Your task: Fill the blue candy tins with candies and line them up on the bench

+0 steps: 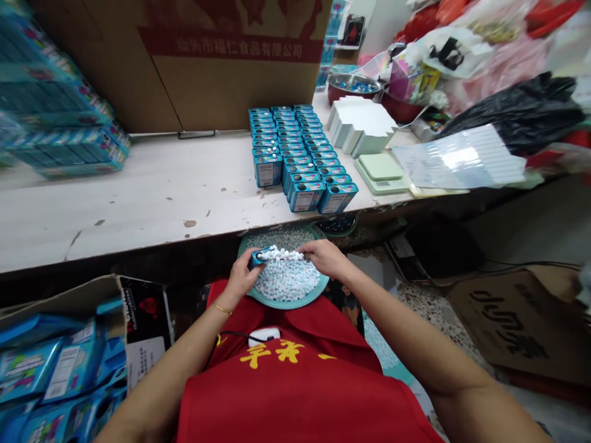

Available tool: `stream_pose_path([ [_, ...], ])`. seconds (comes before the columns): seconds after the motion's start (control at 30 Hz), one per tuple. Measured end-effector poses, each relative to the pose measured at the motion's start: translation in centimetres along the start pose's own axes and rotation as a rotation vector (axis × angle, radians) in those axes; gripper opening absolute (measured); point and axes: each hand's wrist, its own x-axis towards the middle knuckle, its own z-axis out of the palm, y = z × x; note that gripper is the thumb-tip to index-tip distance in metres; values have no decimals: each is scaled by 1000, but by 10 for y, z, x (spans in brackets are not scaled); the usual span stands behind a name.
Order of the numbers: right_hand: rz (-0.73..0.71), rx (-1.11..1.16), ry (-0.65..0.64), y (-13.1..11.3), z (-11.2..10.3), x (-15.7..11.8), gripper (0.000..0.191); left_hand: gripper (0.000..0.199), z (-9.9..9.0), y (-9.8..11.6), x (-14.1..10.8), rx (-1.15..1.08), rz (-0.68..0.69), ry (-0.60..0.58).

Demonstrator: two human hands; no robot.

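My left hand (241, 274) is closed around a small blue tin (257, 258), tilted with its opening toward the right. My right hand (324, 257) pinches the end of a narrow scoop heaped with small white candies (281, 252). The candies hide most of the scoop, and its far end reaches the tin's mouth. Both hands are above a light green basin (287, 304) on my lap, filled with pale round candies (289, 283).
Rows of blue tins (307, 195) stand on the white table (148, 197), some with candies on top. White boxes (362, 123) and a pale green scale (382, 172) are to their right. Blue packs fill an open carton (145, 320) at lower left. A large carton (221, 80) stands behind.
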Motion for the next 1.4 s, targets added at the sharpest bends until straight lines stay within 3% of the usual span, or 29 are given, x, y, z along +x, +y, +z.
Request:
stream_pose_path([
  [0.17,43,-326,-127,-43,-22,-2,34,37,6,-1,-2,44,72,-30],
  [0.3,8,-436,-160,-69,-31,0,32,37,9,-4,-3,49,73,-22],
  [0.4,-18,-457,-130,-64,-36,-3,32,39,7,-7,-3,6,48,13],
  [0.5,16,-444,-82,-26,-30,-14,34,38,1,-10,-5,-64,-1,40],
  [0.57,96,-427,-83,8,-12,-22,35,38,-4,-12,-7,-115,-48,51],
  [0.67,197,-333,-108,44,38,-21,35,40,-6,-20,-7,-168,-118,89],
  [0.83,261,-99,-20,34,126,19,41,43,1,-29,-5,-230,-177,95],
  [0.97,277,11,37,33,148,39,37,44,-3,-25,-7,-304,-224,128],
  [1.07,268,81,66,51,141,34,32,43,-14,-22,-12,-311,-205,159],
  [1.2,189,213,140,65,110,18,30,42,-23,-20,-15,-213,-151,168],
  [1.3,68,312,211,56,74,7,28,41,-17,-16,-13,-163,-124,127],
  [1.4,2,251,173,34,39,1,28,39,-6,-12,-10,-121,-78,87],
])
